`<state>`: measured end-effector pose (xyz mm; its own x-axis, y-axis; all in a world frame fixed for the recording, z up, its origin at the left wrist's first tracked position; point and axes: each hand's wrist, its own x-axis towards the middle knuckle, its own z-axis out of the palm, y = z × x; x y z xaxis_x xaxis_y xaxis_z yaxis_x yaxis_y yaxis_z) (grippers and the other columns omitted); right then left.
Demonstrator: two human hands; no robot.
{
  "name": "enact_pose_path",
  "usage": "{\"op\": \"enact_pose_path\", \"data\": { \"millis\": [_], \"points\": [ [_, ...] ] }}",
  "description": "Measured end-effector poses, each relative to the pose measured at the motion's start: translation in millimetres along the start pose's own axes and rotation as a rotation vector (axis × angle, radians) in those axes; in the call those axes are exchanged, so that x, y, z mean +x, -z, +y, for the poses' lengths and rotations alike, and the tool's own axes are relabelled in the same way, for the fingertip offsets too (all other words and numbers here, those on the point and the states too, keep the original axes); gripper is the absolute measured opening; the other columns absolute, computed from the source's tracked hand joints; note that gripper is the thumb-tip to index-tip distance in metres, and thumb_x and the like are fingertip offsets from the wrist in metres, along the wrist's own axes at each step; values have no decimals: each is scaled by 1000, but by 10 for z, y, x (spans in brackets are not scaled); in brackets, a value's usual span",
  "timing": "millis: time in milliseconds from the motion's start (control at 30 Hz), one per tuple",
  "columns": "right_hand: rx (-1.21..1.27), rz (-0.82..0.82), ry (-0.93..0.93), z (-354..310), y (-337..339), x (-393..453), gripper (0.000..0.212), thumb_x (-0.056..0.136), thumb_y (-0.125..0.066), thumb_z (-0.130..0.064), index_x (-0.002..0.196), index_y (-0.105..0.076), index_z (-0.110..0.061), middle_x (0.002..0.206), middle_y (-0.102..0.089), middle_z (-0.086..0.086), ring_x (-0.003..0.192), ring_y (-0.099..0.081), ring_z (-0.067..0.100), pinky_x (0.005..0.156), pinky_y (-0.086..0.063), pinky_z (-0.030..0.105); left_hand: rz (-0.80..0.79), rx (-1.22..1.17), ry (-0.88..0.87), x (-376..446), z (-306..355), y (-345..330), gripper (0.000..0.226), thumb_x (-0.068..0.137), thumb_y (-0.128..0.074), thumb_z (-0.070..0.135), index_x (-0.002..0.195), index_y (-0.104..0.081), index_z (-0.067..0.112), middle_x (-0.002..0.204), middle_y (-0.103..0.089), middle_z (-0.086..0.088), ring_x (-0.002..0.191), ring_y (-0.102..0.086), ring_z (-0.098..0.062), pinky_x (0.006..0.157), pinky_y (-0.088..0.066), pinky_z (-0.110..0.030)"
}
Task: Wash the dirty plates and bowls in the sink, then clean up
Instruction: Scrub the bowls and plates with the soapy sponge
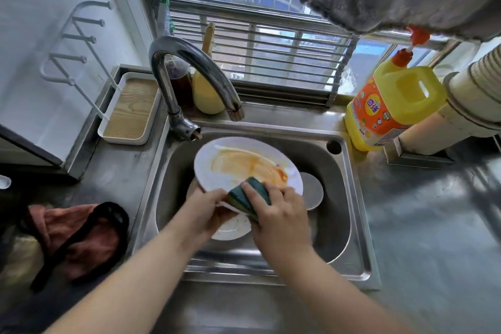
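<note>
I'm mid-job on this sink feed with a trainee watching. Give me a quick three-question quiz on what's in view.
1. True or false: the white round plate with orange sauce smears is tilted above the steel sink.
2. Which hand holds the green-and-yellow sponge? A) left hand B) right hand
3. Fill in: the yellow detergent bottle stands to the sink's ____.

Key: 1 true. 2 B; the left hand's grip is on the plate's near rim. 3 right.

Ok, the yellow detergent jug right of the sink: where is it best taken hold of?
By the moulded handle on the jug, fingers through the slot, from the right: it stands upright, handle facing that way, and the pump top looks too slim.
</note>
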<state>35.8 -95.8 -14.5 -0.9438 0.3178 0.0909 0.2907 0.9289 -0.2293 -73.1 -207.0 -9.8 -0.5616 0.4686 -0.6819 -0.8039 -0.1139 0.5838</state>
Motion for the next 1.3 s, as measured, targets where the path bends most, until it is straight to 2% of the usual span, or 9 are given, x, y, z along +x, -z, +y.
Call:
{"op": "enact_pose_path", "data": {
  "millis": [200,333,433,533,600,733,933,1133,1300],
  "points": [
    [85,-239,60,391,-137,-127,61,87,-33,-66,129,-59,-31,112,-65,8,91,-60,29,82,-54,41,104,152,-37,-41,-71,171,53,88,-36,-13,126,-43,24,107,-61,-11,88,-63,-32,54,-59,-40],
    [105,-257,-118,305,-143,-131,80,76,-4,-71,147,-30,-42,143,-36,4,126,-31,25,107,-26,37,77,151,-43,-42,-35,93,53,90,-36,-13,125,-43,27,107,-61,-8,88,-63,-29,48,-57,-34],
    [325,-263,-50,-9,-170,-200,68,82,-19,-66,141,-41,-41,135,-43,4,122,-38,25,105,-31,38,83,178,-68,4,-27,120,54,89,-35,-13,126,-44,25,108,-64,-11,83,-66,-30,52,-58,-38],
    [139,-169,-87,364,-249,-6,48,93,-37,-52,135,-53,-36,121,-57,8,104,-52,30,93,-48,43,86,193,-57,6,-25,168,55,88,-36,-14,127,-44,24,112,-62,-10,90,-63,-29,50,-58,-37],
    [91,-279,-235,420,-229,40,52,95,-33,-56,143,-40,-38,137,-43,5,117,-38,26,103,-36,39,86,155,-37,31,-36,151,56,87,-36,-15,127,-43,24,113,-61,-10,94,-62,-30,49,-57,-36],
    [381,-274,-52,-22,-212,-173,73,79,-18,-68,143,-39,-41,139,-37,1,125,-30,21,104,-23,27,48,192,-31,60,-13,163,60,87,-33,-16,132,-43,23,113,-64,-15,86,-66,-33,51,-58,-38],
    [27,-411,-319,586,-265,13,52,98,-29,-55,147,-29,-40,146,-34,7,124,-33,28,106,-29,38,35,257,52,33,65,222,51,88,-35,-14,123,-46,22,110,-61,-14,92,-62,-34,44,-56,-34],
    [42,-319,-4,259,-240,-166,50,83,-38,-53,120,-66,-33,102,-66,5,85,-59,24,74,-53,32,0,381,55,44,199,304,46,89,-35,-12,114,-49,25,102,-65,-11,84,-63,-31,48,-58,-37],
    [-51,-294,14,594,-47,-97,69,84,-33,-71,129,-61,-26,114,-63,11,93,-57,29,84,-52,42,118,272,107,90,338,415,30,88,-39,0,110,-53,12,90,-64,-13,79,-62,-27,45,-55,-30]
  ]
}}
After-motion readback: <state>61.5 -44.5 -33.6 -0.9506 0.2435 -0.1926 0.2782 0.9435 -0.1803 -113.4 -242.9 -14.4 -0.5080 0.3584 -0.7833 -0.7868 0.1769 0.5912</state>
